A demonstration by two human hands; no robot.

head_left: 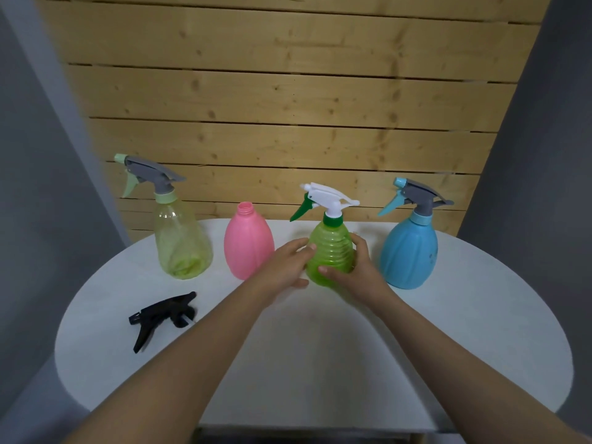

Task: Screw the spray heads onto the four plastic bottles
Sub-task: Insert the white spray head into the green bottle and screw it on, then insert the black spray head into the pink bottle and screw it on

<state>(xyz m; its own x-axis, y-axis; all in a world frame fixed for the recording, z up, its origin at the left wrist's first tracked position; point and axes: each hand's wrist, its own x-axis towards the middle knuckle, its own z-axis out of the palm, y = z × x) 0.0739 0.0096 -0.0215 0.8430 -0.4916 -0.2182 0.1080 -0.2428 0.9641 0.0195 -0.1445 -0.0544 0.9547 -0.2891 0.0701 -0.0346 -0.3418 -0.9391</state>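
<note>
A ribbed green bottle (331, 251) with a white and green spray head (326, 200) on its neck stands upright at the table's middle back. My right hand (358, 270) wraps its right side. My left hand (285, 270) touches its left side with the fingertips. Left of it stands a pink bottle (248, 243) with a bare open neck. A black spray head (161, 315) lies loose on the table at front left. At far left a pale yellow-green bottle (181, 235) carries a grey head. At right a blue bottle (410, 251) carries a grey and blue head.
The white oval table (320, 363) holds everything; its front edge runs close below my forearms. A wooden slat wall (288, 91) rises right behind the bottles. Grey walls flank both sides.
</note>
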